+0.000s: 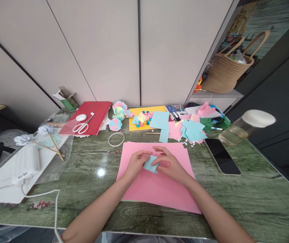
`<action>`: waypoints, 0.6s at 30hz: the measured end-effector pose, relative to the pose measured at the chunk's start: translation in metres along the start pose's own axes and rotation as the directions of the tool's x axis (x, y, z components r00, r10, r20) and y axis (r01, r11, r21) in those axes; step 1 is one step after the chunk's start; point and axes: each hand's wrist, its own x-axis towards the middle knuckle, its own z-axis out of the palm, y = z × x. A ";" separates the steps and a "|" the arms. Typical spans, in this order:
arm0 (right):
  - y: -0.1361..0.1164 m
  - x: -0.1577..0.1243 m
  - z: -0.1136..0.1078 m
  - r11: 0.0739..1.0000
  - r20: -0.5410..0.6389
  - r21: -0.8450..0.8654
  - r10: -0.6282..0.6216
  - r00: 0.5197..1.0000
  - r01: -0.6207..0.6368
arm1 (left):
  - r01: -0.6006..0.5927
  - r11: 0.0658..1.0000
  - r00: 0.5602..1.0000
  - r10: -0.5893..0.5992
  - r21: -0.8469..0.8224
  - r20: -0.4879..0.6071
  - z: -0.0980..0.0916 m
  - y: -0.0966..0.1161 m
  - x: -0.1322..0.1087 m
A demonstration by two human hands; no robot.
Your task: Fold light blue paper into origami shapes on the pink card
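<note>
Well to the right of your right grip [172, 166], a lidded jar [236, 127] contained pale liquid [231, 135]; farther away, a woven basket [224, 73] held some plastic [239, 56]. Your left grip [135, 164] was pinched on the small blue paper [150, 165], between both grips, over pink sheets [156, 197]. Your right grip touched its right edge; whether clamped, I could not tell. Far left, the green box's [69, 104] print was too small for reading.

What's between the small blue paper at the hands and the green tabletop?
In the head view, pink paper lies on the green tabletop beneath the small blue paper, left hand and right hand.
</note>
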 end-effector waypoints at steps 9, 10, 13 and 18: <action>0.002 0.002 -0.005 0.998 0.005 -0.059 0.012 1.000 -0.011 | 0.036 0.996 0.999 -0.037 -0.080 -0.009 -0.002 -0.001 0.001; 0.003 0.003 -0.004 0.999 -0.026 -0.038 0.034 0.999 -0.035 | 0.035 0.995 0.999 -0.036 -0.093 -0.003 -0.001 0.000 0.001; 0.008 0.005 0.001 0.997 -0.102 0.034 0.077 0.992 -0.074 | 0.035 0.991 0.999 -0.031 -0.130 0.031 0.001 0.000 -0.001; 0.017 0.004 0.009 0.987 -0.128 0.111 0.131 0.983 -0.117 | 0.038 0.985 0.997 -0.026 -0.167 0.069 0.004 0.001 -0.004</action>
